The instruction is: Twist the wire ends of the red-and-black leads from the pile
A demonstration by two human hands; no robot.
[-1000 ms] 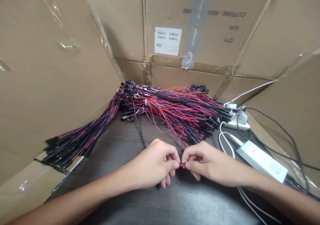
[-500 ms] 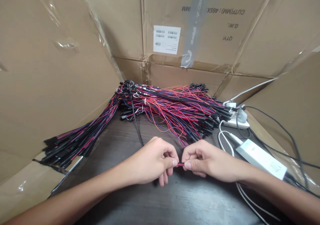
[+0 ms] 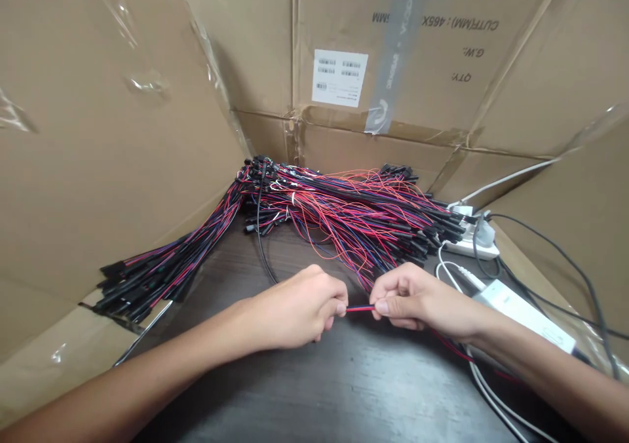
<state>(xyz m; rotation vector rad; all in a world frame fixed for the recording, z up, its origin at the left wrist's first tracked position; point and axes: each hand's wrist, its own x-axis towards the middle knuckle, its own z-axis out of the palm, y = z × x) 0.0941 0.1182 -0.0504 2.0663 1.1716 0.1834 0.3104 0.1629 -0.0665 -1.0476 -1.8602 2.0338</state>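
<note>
Nearest you, on the near side of the pile, your two hands faced each other above the table (image 3: 339, 390). Your left hand (image 3: 299, 308) pinched a thin red and dark-blue wire (image 3: 360, 308) between thumb and fingers, the other fingers curled under. Your right hand (image 3: 422, 299) gripped the same wire between thumb and forefinger, its remaining fingers folded in. The wire ran short and straight across the narrow gap between your fingertips, in front of the pile; you hid its left end in your hand, so I could not tell where it stopped. A red strand (image 3: 452, 348) showed past your right forearm, though I could not tell whether it joined the wire you held.

A white cord (image 3: 474, 369) ran under that forearm, nearer you than the pile. To the pile's right and nearer you lay a white adapter (image 3: 528, 318), with a plug in its far edge. Left of the pile, a bundle (image 3: 162, 272) of dark-tipped wires sloped down toward you. A black cord (image 3: 259, 236) curved from the pile's left end toward your left hand.

Beyond your hands sat the pile (image 3: 339, 210) itself, red, blue and black, with a power strip (image 3: 474, 251) just beside its right end. Behind the pile stood a carton (image 3: 442, 102), bearing a white label (image 3: 340, 77) and grey tape (image 3: 396, 56).
</note>
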